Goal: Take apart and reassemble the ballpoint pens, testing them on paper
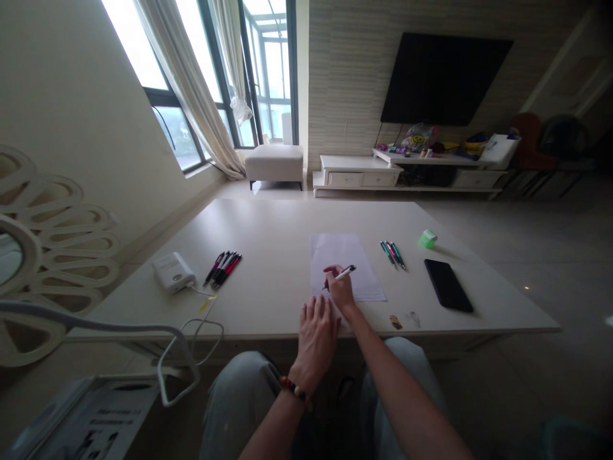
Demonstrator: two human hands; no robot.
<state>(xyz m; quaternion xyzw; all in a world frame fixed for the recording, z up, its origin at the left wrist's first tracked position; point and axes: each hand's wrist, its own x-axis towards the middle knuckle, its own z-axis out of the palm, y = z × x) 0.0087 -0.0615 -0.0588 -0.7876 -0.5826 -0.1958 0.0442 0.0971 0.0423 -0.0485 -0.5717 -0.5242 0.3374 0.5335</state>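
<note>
Low white table [268, 246] is carrying a paper sheet [342, 252], two pen bunches [223, 268] [393, 254], black phone [448, 285], green block [428, 239], and white corded box [173, 272].

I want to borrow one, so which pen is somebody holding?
The white pen in the right hand. The left bunch and right bunch of pens lie on the table.

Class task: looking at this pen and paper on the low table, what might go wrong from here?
The loose sheet of paper seems unpinned, since the left hand rests near its lower edge, not clearly on it, so the pen in the right hand might drag it askew. The white cable from the white device trails off the table, so a knee or arm might snag it.
</note>
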